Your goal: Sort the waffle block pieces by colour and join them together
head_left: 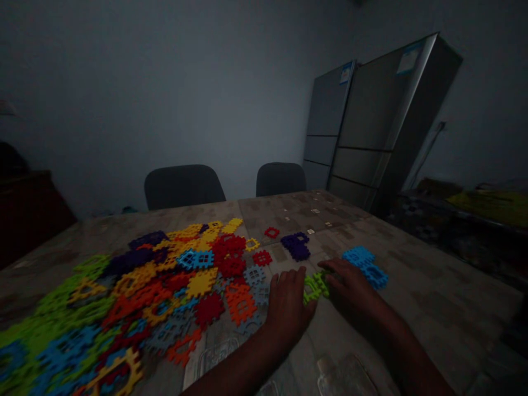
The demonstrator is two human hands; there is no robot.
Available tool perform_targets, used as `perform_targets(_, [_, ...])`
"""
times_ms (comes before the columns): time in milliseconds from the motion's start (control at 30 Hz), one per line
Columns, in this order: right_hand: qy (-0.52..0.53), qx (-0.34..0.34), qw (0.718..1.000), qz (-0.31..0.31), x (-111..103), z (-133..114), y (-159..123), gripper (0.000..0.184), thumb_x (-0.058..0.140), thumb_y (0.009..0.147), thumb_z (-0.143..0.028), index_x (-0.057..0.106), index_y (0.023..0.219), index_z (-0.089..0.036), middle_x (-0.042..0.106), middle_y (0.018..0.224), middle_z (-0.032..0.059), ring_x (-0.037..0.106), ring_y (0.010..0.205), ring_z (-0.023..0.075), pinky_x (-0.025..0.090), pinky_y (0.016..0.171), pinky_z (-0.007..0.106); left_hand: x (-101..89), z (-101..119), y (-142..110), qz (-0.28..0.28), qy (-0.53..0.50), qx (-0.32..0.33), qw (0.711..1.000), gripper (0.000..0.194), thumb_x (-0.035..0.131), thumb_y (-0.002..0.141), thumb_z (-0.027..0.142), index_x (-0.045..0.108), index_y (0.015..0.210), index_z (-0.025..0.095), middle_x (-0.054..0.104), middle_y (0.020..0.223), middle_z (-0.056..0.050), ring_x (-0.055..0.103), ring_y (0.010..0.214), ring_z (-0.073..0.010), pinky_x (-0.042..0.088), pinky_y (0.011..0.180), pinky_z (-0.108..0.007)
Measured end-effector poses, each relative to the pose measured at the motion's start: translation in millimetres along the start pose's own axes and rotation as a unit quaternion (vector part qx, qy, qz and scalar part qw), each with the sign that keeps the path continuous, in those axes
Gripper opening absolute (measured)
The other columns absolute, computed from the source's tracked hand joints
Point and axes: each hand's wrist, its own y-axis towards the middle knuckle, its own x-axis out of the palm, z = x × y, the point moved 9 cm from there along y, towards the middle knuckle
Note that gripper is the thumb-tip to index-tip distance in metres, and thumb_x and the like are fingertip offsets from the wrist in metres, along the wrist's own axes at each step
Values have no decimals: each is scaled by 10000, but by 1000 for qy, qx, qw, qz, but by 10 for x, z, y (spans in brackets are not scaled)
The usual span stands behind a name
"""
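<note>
Both hands meet around light green interlocking plastic pieces just above or on the table; I cannot tell which. My left hand closes on their left side, thumb below and fingers over the top. Gripping the right side is my right hand, its fingers partly hiding the green edge. A purple group of pieces lies beyond the hands. To the right of my right hand rest joined-looking blue pieces. Grey pieces and an orange window piece lie near my left hand.
A wide heap of colourful interlocking pieces covers the table's left half. Two small red pieces lie near its right side. The patterned table extends to the right. Behind it stand two dark chairs and a pair of refrigerators.
</note>
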Motion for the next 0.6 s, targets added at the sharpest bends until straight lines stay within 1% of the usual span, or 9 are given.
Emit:
perform_targets(233, [8, -8, 1000, -1, 11, -1, 6, 415, 472, 895, -274, 696, 1217, -139, 720, 1205, 167, 637, 1136, 327, 464, 1011, 501, -13, 3, -14, -4, -2, 3, 1000, 693, 686, 851, 323, 458, 1486, 164, 596, 1386, -112, 506, 1292, -293, 287, 1183, -444])
perform_targets(600, [24, -1, 1000, -7, 19, 21, 13, 394, 505, 885, -281, 705, 1202, -160, 720, 1206, 162, 646, 1139, 331, 471, 1012, 499, 2, -5, -11, 2, -1, 15, 1000, 671, 678, 858, 291, 460, 1480, 166, 597, 1371, -106, 500, 1287, -294, 315, 1166, -446])
